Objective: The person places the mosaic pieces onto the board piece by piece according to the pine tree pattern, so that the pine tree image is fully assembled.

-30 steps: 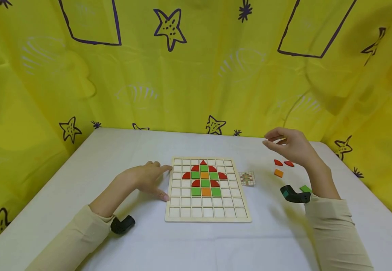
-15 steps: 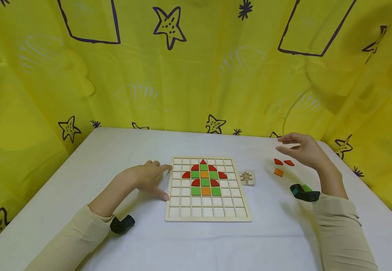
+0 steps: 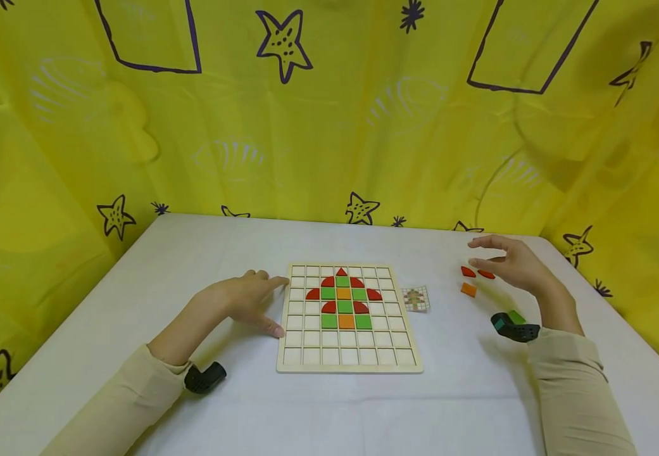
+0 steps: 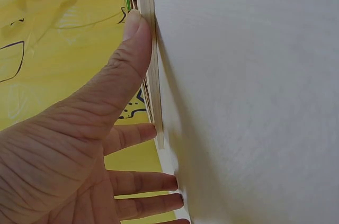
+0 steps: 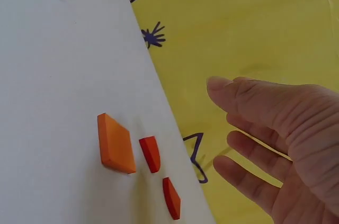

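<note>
My left hand [image 3: 249, 299] rests beside the wooden grid board [image 3: 349, 368], its thumb and index fingertip against the left rim; the left wrist view shows the fingers of this hand [image 4: 79, 150] nearly straight. Red, green and orange tiles form a tree-like shape on the board. Over at the right, my right hand [image 3: 514, 263] hovers above two red curved-edge tiles [image 3: 468, 272], fingers loosely bent with nothing between them. An orange square tile [image 5: 116, 144] lies near those red tiles. Partly behind the wrist camera is a green tile [image 3: 515, 316].
A small pattern card [image 3: 416, 299] touches or nearly touches the board's right edge. White cloth covers the table [image 3: 221, 418], and a yellow curtain [image 3: 318, 145] with drawn stars stands along its back and sides.
My right hand has moved to the right, then lowered toward the red tiles. The left hand and board have stayed in place.
</note>
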The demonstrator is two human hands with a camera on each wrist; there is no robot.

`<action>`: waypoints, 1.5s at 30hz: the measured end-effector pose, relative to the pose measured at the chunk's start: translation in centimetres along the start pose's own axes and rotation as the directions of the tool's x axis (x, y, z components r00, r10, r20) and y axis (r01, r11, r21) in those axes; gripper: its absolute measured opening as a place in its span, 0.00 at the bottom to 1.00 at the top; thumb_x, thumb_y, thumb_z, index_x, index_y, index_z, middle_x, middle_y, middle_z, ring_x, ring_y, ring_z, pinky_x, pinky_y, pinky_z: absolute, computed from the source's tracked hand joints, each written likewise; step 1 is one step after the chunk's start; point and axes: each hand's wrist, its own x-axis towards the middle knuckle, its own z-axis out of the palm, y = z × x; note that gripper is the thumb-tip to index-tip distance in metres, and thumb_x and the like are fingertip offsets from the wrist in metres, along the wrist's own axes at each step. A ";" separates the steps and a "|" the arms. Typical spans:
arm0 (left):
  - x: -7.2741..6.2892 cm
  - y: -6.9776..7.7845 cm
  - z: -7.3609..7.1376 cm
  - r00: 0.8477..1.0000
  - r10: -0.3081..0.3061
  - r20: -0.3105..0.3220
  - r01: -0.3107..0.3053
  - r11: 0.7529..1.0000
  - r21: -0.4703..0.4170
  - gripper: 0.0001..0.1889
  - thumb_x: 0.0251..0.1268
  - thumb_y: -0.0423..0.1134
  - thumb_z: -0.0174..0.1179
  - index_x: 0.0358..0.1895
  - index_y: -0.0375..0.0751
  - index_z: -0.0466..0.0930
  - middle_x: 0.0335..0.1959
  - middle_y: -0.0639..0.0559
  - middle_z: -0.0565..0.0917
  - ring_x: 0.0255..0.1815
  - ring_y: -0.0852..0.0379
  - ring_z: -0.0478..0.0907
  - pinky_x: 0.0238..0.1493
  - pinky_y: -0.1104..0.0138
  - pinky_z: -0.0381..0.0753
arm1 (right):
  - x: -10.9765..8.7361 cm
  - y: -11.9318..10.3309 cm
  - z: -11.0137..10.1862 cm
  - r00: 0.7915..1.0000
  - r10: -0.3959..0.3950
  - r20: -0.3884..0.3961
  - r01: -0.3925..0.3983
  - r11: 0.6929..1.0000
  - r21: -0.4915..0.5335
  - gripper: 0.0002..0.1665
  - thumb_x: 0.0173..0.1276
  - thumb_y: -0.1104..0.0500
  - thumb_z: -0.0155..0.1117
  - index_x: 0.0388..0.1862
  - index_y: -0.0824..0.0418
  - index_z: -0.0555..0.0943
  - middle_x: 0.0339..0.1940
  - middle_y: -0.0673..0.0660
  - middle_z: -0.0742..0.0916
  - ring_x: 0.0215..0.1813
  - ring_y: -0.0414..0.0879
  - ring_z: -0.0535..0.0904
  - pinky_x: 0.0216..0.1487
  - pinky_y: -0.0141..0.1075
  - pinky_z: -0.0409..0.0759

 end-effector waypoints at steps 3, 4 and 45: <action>0.0 0.0 0.0 1.000 0.004 0.001 -0.004 1.000 0.004 0.56 0.50 0.68 0.74 0.79 0.45 0.60 0.69 0.34 0.70 0.70 0.36 0.67 0.65 0.38 0.72 | 0.1 0.7 0.3 1.000 0.007 0.014 -0.006 1.000 -0.004 0.32 0.76 0.51 0.65 0.70 0.67 0.72 0.71 0.77 0.71 0.63 0.73 0.77 0.58 0.55 0.80; 0.1 0.0 0.0 1.000 0.004 0.002 -0.004 1.000 0.007 0.56 0.50 0.68 0.73 0.79 0.45 0.60 0.69 0.34 0.70 0.70 0.36 0.67 0.65 0.38 0.72 | 0.2 1.0 0.5 1.000 0.012 0.020 -0.012 1.000 -0.002 0.32 0.76 0.52 0.65 0.70 0.67 0.72 0.71 0.77 0.71 0.64 0.73 0.76 0.59 0.57 0.79; 0.2 0.0 0.0 1.000 -0.004 0.009 0.004 1.000 -0.002 0.56 0.50 0.68 0.73 0.80 0.46 0.59 0.70 0.33 0.69 0.72 0.35 0.65 0.66 0.37 0.70 | 1.1 3.4 3.4 0.996 0.085 -0.019 -0.085 0.996 -0.030 0.25 0.73 0.53 0.69 0.60 0.68 0.77 0.59 0.71 0.82 0.62 0.67 0.72 0.67 0.66 0.67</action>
